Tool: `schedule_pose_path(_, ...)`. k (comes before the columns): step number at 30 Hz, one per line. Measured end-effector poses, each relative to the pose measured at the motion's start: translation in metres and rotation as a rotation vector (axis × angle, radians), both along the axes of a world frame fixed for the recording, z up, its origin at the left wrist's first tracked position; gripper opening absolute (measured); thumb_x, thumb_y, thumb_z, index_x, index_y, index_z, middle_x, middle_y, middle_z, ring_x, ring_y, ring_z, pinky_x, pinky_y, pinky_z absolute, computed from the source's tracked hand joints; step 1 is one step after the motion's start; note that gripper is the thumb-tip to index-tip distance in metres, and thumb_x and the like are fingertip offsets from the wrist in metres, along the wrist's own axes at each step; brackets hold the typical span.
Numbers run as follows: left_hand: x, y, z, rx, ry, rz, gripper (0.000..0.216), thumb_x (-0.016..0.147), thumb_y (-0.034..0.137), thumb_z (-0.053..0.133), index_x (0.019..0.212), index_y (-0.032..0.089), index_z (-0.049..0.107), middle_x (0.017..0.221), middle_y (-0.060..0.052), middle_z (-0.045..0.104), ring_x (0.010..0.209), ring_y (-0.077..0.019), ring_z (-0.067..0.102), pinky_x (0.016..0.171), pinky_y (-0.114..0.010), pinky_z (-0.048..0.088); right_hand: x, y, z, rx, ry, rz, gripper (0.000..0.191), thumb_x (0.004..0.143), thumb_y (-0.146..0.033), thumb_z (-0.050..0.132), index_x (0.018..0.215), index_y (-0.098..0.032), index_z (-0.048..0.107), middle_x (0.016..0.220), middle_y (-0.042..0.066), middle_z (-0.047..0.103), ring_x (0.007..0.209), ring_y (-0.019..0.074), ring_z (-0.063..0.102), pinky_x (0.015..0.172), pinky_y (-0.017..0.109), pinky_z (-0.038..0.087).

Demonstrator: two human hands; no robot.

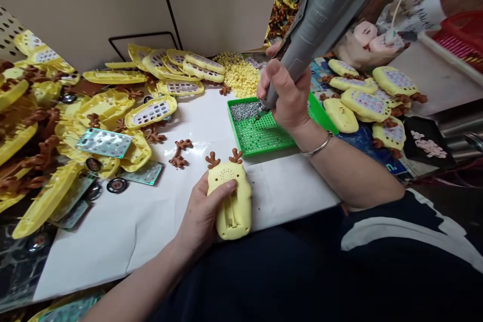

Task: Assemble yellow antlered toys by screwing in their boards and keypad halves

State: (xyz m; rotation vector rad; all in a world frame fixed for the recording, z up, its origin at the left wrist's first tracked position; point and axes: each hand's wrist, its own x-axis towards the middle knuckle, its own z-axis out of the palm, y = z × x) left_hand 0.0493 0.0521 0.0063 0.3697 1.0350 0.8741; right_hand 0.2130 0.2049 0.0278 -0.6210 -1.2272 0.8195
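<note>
My left hand (202, 211) holds a yellow toy phone shell with brown antlers (230, 196), lying back side up on the white table sheet (151, 216). My right hand (289, 95) grips a grey electric screwdriver (320, 15); its tip points down into a green tray (264, 133) that holds a heap of small silver screws (244, 109). A bangle sits on my right wrist.
Yellow shells, green circuit boards (103, 142), black speakers (116, 185) and loose brown antlers (180, 153) pile up at the left. Finished toys (368, 103) lie at the right. A cardboard box (151, 0) stands behind, with yellow keypads (241, 78) in front.
</note>
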Motion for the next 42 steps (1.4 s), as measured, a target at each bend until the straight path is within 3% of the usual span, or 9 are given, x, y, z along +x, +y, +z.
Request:
schedule_pose_path(3, 0.0, 0.002, 0.0, -0.032, -0.015, -0.012, 0.05, 0.061, 0.032, 0.082, 0.102, 0.015, 0.06, 0.076, -0.005, 0.071, 0.061, -0.019, 0.067, 0.055, -0.028, 0.056, -0.002, 0.005, -0.007, -0.021, -0.013, -0.046, 0.044, 0.061, -0.058, 0.077, 0.084, -0.027, 0.056, 0.051, -0.01, 0.043, 0.039, 0.0069, 0.041, 0.037, 0.025, 0.034)
schedule_pose_path(11, -0.002, 0.001, -0.003, -0.04, -0.006, -0.008, 0.047, 0.063, 0.032, 0.081, 0.101, 0.016, 0.061, 0.078, -0.005, 0.072, 0.063, -0.019, 0.068, 0.056, -0.028, 0.056, -0.004, 0.008, -0.013, -0.043, -0.033, -0.069, 0.045, 0.058, -0.061, 0.076, 0.082, -0.029, 0.055, 0.05, -0.01, 0.042, 0.038, 0.0075, 0.041, 0.038, 0.025, 0.034)
schedule_pose_path(18, -0.001, 0.0, -0.001, -0.011, 0.003, -0.002, 0.042, 0.067, 0.032, 0.078, 0.102, 0.017, 0.06, 0.078, -0.004, 0.072, 0.063, -0.0202, 0.069, 0.056, -0.029, 0.056, -0.004, 0.009, -0.018, 0.026, -0.071, -0.092, 0.043, 0.064, -0.063, 0.073, 0.083, -0.029, 0.053, 0.054, -0.01, 0.042, 0.037, 0.0071, 0.041, 0.038, 0.026, 0.035)
schedule_pose_path(23, 0.002, 0.002, -0.001, 0.024, -0.008, 0.037, 0.042, 0.067, 0.031, 0.077, 0.102, 0.016, 0.058, 0.077, -0.003, 0.07, 0.065, -0.0185, 0.068, 0.058, -0.027, 0.056, -0.006, 0.009, -0.01, -0.002, -0.085, -0.121, 0.054, 0.058, -0.072, 0.07, 0.085, -0.029, 0.052, 0.051, -0.01, 0.039, 0.039, 0.0078, 0.04, 0.038, 0.025, 0.035)
schedule_pose_path(27, 0.002, 0.003, -0.003, 0.074, -0.037, 0.054, 0.039, 0.069, 0.028, 0.074, 0.103, 0.016, 0.058, 0.078, -0.004, 0.071, 0.066, -0.0178, 0.067, 0.058, -0.028, 0.056, -0.012, -0.012, 0.017, 0.024, -0.052, -0.112, 0.05, 0.061, -0.068, 0.071, 0.086, -0.028, 0.054, 0.055, -0.009, 0.041, 0.041, 0.0075, 0.042, 0.039, 0.025, 0.037)
schedule_pose_path(33, 0.003, 0.003, -0.005, 0.122, -0.011, 0.075, 0.039, 0.069, 0.026, 0.073, 0.103, 0.017, 0.056, 0.078, -0.002, 0.069, 0.064, -0.0173, 0.067, 0.06, -0.029, 0.056, -0.033, -0.077, 0.056, -0.066, 0.009, 0.041, 0.043, 0.07, -0.065, 0.068, 0.084, -0.026, 0.055, 0.051, -0.008, 0.041, 0.04, 0.0077, 0.04, 0.04, 0.026, 0.036)
schedule_pose_path(37, 0.003, 0.003, -0.007, 0.168, -0.003, 0.073, 0.039, 0.069, 0.026, 0.073, 0.104, 0.017, 0.057, 0.082, -0.001, 0.069, 0.065, -0.0156, 0.066, 0.061, -0.025, 0.054, -0.04, -0.098, 0.052, -0.068, 0.035, 0.144, 0.033, 0.073, -0.052, 0.073, 0.078, -0.026, 0.053, 0.056, -0.007, 0.041, 0.038, 0.0083, 0.041, 0.036, 0.027, 0.032)
schedule_pose_path(42, 0.003, 0.001, -0.008, 0.172, -0.009, 0.082, 0.037, 0.068, 0.026, 0.074, 0.101, 0.017, 0.058, 0.084, -0.001, 0.069, 0.068, -0.0149, 0.065, 0.063, -0.026, 0.054, -0.04, -0.096, 0.039, -0.121, -0.005, 0.179, 0.037, 0.069, -0.057, 0.074, 0.083, -0.029, 0.054, 0.054, -0.007, 0.042, 0.039, 0.0109, 0.042, 0.038, 0.027, 0.033)
